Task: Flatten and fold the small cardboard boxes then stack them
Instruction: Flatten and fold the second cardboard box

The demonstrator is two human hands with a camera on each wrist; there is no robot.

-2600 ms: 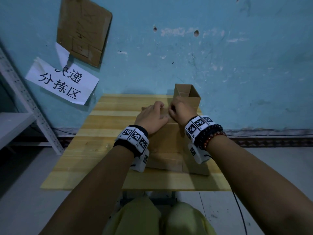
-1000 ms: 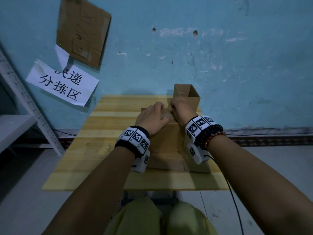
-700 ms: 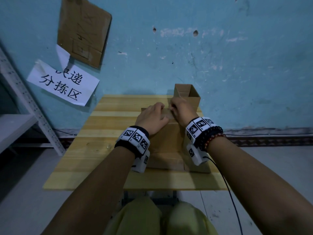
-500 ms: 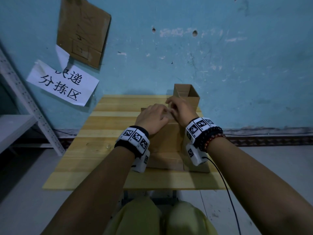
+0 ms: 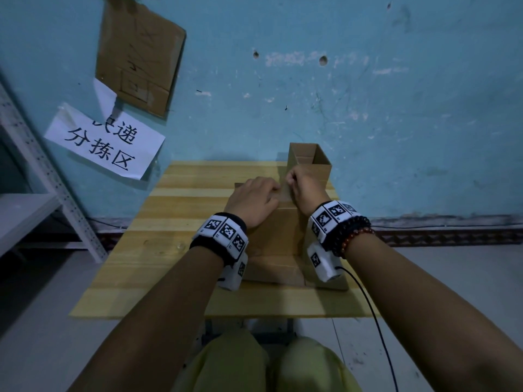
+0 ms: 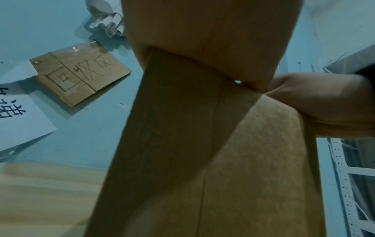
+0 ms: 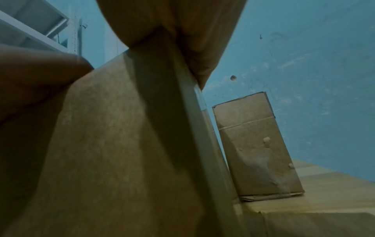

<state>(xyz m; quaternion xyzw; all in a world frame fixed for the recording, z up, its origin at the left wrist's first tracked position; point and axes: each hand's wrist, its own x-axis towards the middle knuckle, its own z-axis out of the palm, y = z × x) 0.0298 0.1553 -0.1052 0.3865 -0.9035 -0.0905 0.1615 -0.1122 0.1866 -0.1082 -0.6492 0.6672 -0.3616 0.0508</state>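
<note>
A brown cardboard box (image 5: 280,239) stands on the wooden table (image 5: 169,222), right in front of me. My left hand (image 5: 254,199) lies on its top with the fingers curled over the far edge. Just to the right, my right hand (image 5: 301,188) pinches the same top edge with curled fingers. In the left wrist view the box (image 6: 182,144) fills the frame, with the right hand (image 6: 324,104) gripping its upper corner. A second, open-topped box (image 5: 311,162) stands upright behind, close to the wall; the right wrist view shows this second box (image 7: 255,144) too.
The blue wall (image 5: 368,108) runs along the table's far edge. A cardboard sheet (image 5: 141,52) and a paper sign (image 5: 104,142) hang on it. White metal shelving (image 5: 34,171) stands to the left. A black cable (image 5: 373,321) hangs from my right wrist.
The right hand's fingers have shifted a little along the box's top edge and curled tighter. The left hand and both boxes stay where they were.
</note>
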